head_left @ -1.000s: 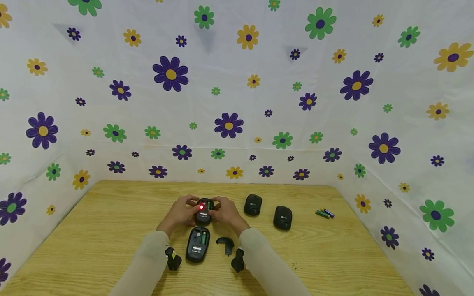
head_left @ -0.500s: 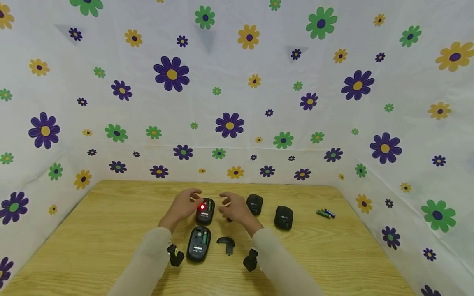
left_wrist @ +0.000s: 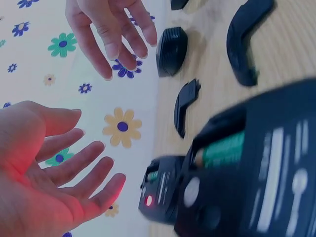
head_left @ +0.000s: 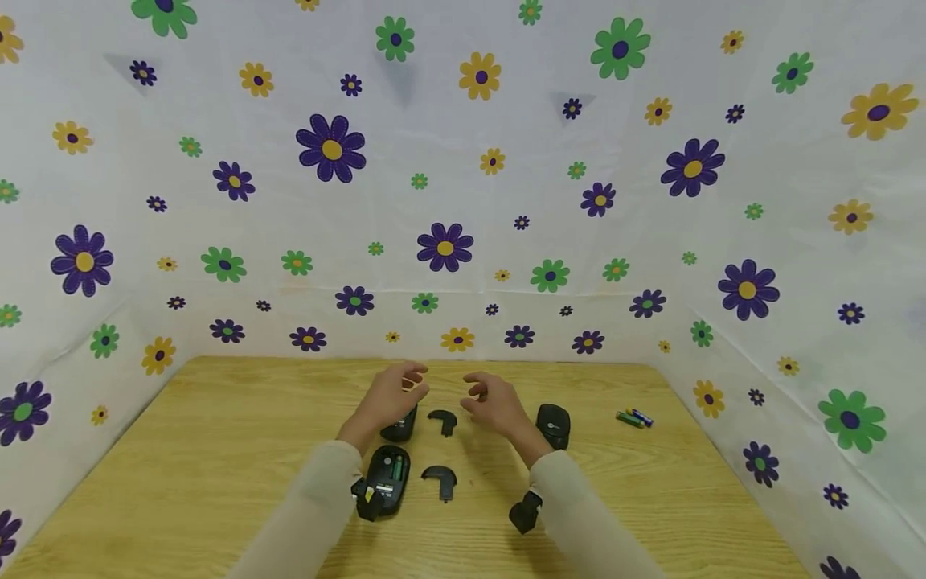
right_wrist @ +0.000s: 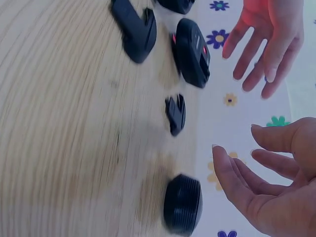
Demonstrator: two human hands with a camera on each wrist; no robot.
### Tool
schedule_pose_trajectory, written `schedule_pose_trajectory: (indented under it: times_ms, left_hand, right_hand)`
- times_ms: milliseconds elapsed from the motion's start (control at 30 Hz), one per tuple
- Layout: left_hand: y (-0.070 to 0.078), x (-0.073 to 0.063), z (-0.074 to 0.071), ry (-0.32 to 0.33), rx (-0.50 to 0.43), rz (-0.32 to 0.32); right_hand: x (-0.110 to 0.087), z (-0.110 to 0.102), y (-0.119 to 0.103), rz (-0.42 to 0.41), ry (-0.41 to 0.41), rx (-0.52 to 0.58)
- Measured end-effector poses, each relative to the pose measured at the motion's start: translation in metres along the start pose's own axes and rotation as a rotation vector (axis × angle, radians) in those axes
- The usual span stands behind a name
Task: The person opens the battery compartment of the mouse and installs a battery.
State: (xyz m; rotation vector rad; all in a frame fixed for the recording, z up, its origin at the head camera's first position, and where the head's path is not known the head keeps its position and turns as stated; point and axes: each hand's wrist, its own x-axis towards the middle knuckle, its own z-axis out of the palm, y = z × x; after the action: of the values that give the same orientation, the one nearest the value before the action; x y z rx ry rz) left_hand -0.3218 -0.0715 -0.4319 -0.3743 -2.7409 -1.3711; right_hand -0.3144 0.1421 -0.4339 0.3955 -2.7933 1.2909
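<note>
Both hands hover with fingers apart and nothing in them. My left hand passes above an upturned black computer mouse, hiding part of it. That mouse's red sensor light shows in the left wrist view, beside a battery in its bay. Nearer me lies a second upturned mouse, its open bay holding a green battery. My right hand covers an upright mouse in the head view; the right wrist view shows it below the fingers. Between the hands rests a black battery cover, with another cover nearer me.
Another upright black mouse stands right of my right hand. Several loose batteries lie together farther right on the wooden table. A white flowered cloth hangs along the table's back and sides.
Both hands have left the far upturned mouse and moved rightward. The right hand has let go of a battery cover, which now lies beside that mouse.
</note>
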Motion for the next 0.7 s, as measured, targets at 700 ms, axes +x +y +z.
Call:
schedule_pose_trajectory:
  times_ms: [700]
  left_hand:
    - [0.020,0.020,0.062,-0.137,-0.092,0.045]
  right_hand:
    - [-0.001,-0.028,0.035,0.111,0.117,-0.103]
